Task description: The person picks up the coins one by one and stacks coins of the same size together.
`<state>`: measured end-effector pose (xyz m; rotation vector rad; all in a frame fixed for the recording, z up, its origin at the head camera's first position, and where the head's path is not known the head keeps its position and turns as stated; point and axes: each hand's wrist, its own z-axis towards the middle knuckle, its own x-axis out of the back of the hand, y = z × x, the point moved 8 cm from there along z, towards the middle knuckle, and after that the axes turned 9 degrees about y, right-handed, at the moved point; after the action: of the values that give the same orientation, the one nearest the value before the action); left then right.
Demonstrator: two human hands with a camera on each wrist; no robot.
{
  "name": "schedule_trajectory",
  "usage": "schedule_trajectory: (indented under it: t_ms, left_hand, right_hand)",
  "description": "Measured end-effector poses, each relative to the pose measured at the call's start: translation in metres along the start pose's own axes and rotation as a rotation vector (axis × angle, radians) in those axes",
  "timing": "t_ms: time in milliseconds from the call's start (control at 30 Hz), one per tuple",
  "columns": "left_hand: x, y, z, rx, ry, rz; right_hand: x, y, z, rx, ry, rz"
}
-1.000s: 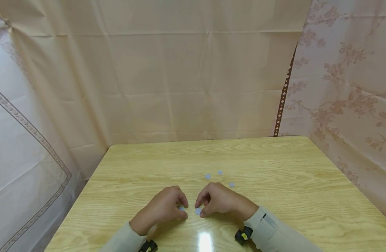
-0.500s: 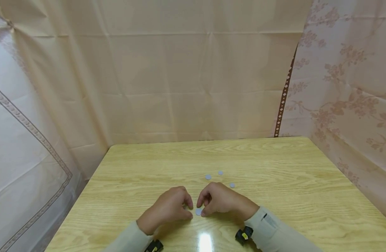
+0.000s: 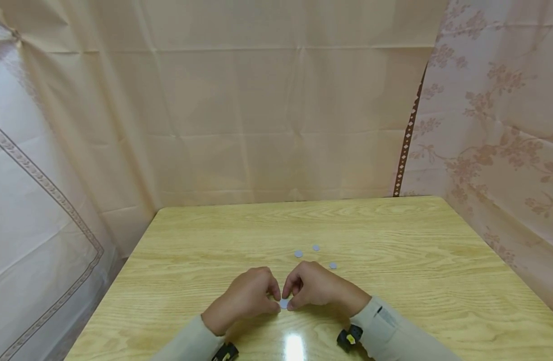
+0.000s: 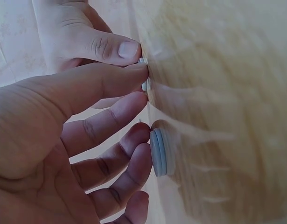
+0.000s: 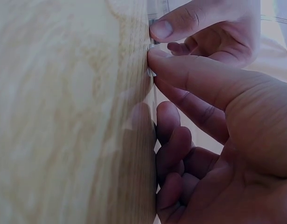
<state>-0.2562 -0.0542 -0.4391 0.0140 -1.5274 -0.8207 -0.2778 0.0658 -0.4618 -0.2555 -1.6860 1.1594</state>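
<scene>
Small pale blue-grey round disc (image 3: pixel 284 304), material unclear, lies flat on the yellow wood-grain surface (image 3: pixel 204 240), btwn both hands, near the person's side. Left hand (image 3: pixel 245 295): thumb & index fingers nearly together, gap narrow, pinching the disc's L edge. Right hand (image 3: pixel 319 287): thumb & index also pinch it, on the R edge, small gap btwn tips; other fingers curled under, per R wrist view. Tips of the two hands v. close; can't tell if they touch.

L wrist view: 2nd pale blue-grey disc (image 4: pixel 159 153), seen edge-on, looks layered (part may be reflection), on the surface just beside L middle & ring fingers; contact w/ them unclear.

Three more flat pale blue-grey discs beyond the hands: one nearest R knuckles (image 3: pixel 333 265), one farther back (image 3: pixel 316 247), one to its L (image 3: pixel 298 254). All apart from each other.

Both arms in long beige sleeves (image 3: pixel 393 328), each w/ a black wrist device w/ yellow mark (image 3: pixel 350 337). Bg: plain beige cloth (image 3: pixel 276 110) behind, white cloth w/ patterned band (image 3: pixel 28 210) on L, pink floral cloth (image 3: pixel 497 120) on R.
</scene>
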Motion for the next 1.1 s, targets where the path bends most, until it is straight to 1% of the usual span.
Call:
schedule_trajectory:
  t_ms: [200, 600, 767, 933, 1100]
  left_hand:
    - [-0.001, -0.002, 0.000, 0.013, -0.005, -0.014]
    - [-0.004, -0.003, 0.000, 0.006, -0.001, -0.021]
    - [-0.005, -0.005, 0.001, 0.006, -0.004, -0.021]
    - [-0.006, -0.006, 0.001, 0.014, -0.009, -0.022]
    - [-0.006, -0.005, 0.001, 0.013, -0.014, -0.010]
  right_hand:
    - [-0.001, 0.000, 0.001, 0.001, 0.006, -0.010]
    - [-0.002, -0.005, 0.001, 0.016, 0.017, -0.018]
    - [-0.001, -0.004, 0.001, 0.015, 0.001, -0.015]
    - [0.007, 0.000, 0.001, 0.001, 0.000, 0.002]
    - [0.020, 0.002, 0.003, 0.019, 0.048, -0.005]
